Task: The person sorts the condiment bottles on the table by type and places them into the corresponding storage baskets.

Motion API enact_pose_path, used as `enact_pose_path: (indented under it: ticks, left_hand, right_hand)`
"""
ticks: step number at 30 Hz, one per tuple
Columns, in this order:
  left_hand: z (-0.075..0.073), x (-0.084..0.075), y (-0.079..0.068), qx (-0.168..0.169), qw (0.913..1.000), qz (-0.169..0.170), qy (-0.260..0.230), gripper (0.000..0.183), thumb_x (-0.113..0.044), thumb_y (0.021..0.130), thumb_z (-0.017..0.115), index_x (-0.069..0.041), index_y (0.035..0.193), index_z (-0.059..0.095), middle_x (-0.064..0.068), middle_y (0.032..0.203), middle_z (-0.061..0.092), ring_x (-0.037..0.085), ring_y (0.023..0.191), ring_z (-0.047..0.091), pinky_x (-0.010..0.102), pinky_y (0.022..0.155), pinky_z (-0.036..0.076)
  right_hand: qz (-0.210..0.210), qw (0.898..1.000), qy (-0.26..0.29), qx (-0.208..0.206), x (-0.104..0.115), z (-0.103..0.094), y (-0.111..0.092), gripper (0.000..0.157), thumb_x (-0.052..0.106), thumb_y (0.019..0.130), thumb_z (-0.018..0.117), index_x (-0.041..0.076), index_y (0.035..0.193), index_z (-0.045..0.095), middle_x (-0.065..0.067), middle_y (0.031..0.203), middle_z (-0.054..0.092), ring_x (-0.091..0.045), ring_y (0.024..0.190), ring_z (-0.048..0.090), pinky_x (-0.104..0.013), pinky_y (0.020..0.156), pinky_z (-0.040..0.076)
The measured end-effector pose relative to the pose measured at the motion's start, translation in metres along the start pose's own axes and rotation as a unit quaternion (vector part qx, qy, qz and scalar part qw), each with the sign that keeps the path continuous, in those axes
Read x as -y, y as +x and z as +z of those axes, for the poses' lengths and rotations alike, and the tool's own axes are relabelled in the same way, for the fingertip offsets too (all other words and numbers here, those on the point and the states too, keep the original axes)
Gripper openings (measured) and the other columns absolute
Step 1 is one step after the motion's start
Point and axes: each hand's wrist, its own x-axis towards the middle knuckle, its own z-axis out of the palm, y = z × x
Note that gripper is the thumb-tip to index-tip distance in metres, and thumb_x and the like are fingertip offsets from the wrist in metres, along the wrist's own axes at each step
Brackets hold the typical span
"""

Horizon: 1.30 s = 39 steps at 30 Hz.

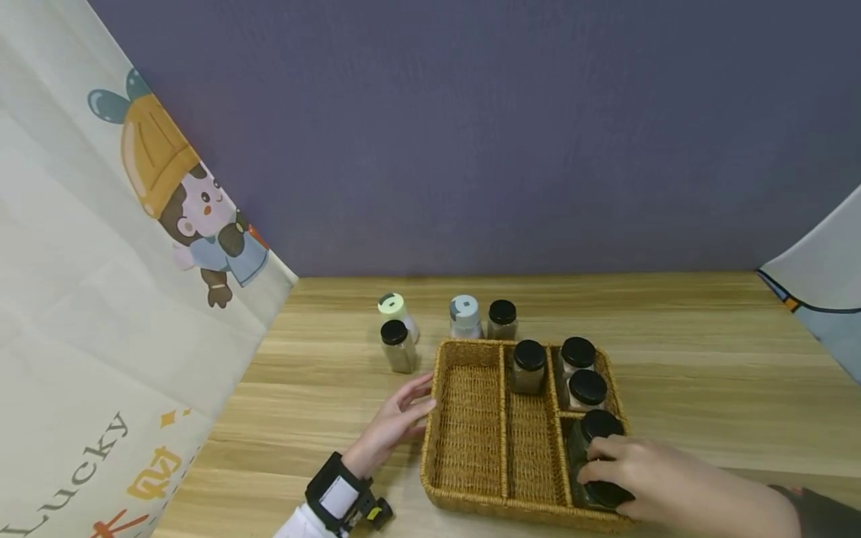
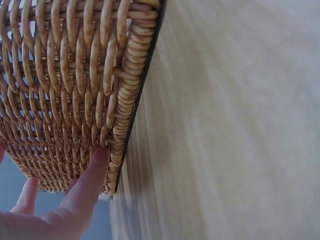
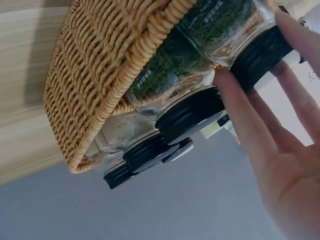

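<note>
A wicker basket (image 1: 531,512) with several compartments stands on the wooden table. My right hand (image 1: 632,474) pinches the black lid of a glass jar (image 3: 260,57) in the front right compartment. Dark green dried leaves show through that jar and its neighbour (image 3: 172,65), which stands just behind it. Two smaller black-lidded jars (image 1: 587,388) occupy the back right compartment, and one jar (image 1: 528,368) sits at the back of the middle compartment. On the basket's left wall, the extended fingers of my left hand (image 1: 397,418) rest lightly, seen also in the left wrist view.
Behind the basket are a white-capped bottle (image 1: 465,315) and a small black-lidded jar (image 1: 502,320). To the back left, another black-lidded jar (image 1: 398,347) stands before a pale green-capped bottle (image 1: 392,305). A grey-blue wall (image 1: 471,149) and a printed curtain (image 1: 101,261) border the table.
</note>
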Motion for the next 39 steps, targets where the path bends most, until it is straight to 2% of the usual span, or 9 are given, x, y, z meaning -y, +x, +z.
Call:
enact_pose_path:
  ticks: [5,9,13,22,26,31,33,37,39]
  left_hand:
    - [0.000,-0.001,-0.001,0.002,1.0000,0.005,0.006,0.061,-0.026,0.083,0.060,-0.013,0.136,0.032,0.019,0.136,0.031,0.030,0.113,0.046,0.043,0.088,0.045]
    - [0.001,-0.001,-0.002,0.002,1.0000,0.003,0.007,0.061,-0.026,0.083,0.059,-0.013,0.136,0.032,0.019,0.136,0.031,0.029,0.113,0.045,0.043,0.089,0.044]
    - [0.001,-0.001,-0.002,0.000,1.0000,0.002,0.009,0.060,-0.025,0.085,0.058,-0.013,0.137,0.031,0.020,0.137,0.030,0.031,0.115,0.043,0.044,0.089,0.044]
    - [0.000,-0.002,-0.001,0.003,0.9999,0.003,0.015,0.061,-0.025,0.084,0.058,-0.012,0.137,0.031,0.020,0.135,0.031,0.031,0.114,0.044,0.044,0.090,0.043]
    - [0.001,-0.001,-0.002,0.002,0.9999,0.005,0.016,0.060,-0.024,0.085,0.057,-0.011,0.137,0.030,0.021,0.135,0.031,0.032,0.114,0.043,0.044,0.090,0.043]
    - [0.001,0.000,-0.001,-0.004,0.9998,0.003,0.019,0.061,-0.027,0.083,0.059,-0.013,0.137,0.032,0.020,0.135,0.032,0.032,0.114,0.044,0.044,0.089,0.044]
    - [0.001,0.000,-0.001,-0.006,0.9998,-0.001,0.018,0.062,-0.028,0.083,0.060,-0.013,0.136,0.033,0.020,0.135,0.033,0.031,0.114,0.044,0.044,0.089,0.044]
    - [0.002,0.001,0.000,-0.007,0.9999,-0.005,0.014,0.062,-0.028,0.083,0.060,-0.013,0.136,0.033,0.020,0.135,0.033,0.030,0.113,0.045,0.044,0.088,0.045]
    - [0.001,0.001,0.000,-0.009,0.9998,-0.004,0.015,0.062,-0.028,0.083,0.059,-0.013,0.136,0.032,0.020,0.135,0.032,0.031,0.113,0.044,0.043,0.088,0.045]
  right_hand:
    - [0.022,0.999,0.005,0.024,0.000,0.000,-0.001,0.041,0.018,0.067,0.075,0.017,0.105,0.060,0.000,0.094,0.053,-0.004,0.072,0.053,-0.015,0.048,0.043]
    - [0.072,0.995,0.021,0.068,0.002,-0.002,-0.004,0.039,0.023,0.073,0.070,0.020,0.110,0.059,-0.005,0.101,0.056,-0.014,0.080,0.058,-0.019,0.052,0.048]
    - [0.088,0.992,0.022,0.084,0.004,-0.005,-0.003,0.038,0.024,0.074,0.068,0.020,0.111,0.059,-0.008,0.104,0.057,-0.020,0.086,0.059,-0.021,0.056,0.050]
    - [0.082,0.994,0.041,0.064,0.005,-0.010,0.000,0.036,0.026,0.076,0.067,0.016,0.110,0.060,-0.004,0.101,0.057,-0.011,0.082,0.058,-0.017,0.054,0.048]
    - [0.058,0.997,0.040,0.032,0.003,-0.012,0.003,0.037,0.022,0.075,0.069,0.013,0.110,0.060,-0.003,0.097,0.056,-0.007,0.079,0.056,-0.016,0.051,0.046]
    - [0.065,0.997,0.028,0.005,-0.003,-0.022,0.009,0.037,0.022,0.072,0.072,0.014,0.107,0.061,-0.012,0.102,0.060,-0.025,0.087,0.060,-0.023,0.057,0.051]
    - [0.063,0.997,0.039,-0.006,-0.007,-0.028,0.011,0.037,0.020,0.072,0.072,0.012,0.107,0.061,-0.015,0.103,0.061,-0.027,0.089,0.060,-0.023,0.058,0.052]
    - [0.044,0.998,0.040,-0.035,-0.018,-0.045,0.020,0.037,0.015,0.071,0.072,0.006,0.105,0.061,-0.010,0.099,0.062,-0.016,0.081,0.060,-0.021,0.056,0.051]
    - [0.057,0.997,0.043,-0.038,-0.024,-0.054,0.024,0.037,0.014,0.071,0.073,0.005,0.105,0.061,-0.007,0.097,0.063,-0.012,0.078,0.060,-0.022,0.058,0.051]
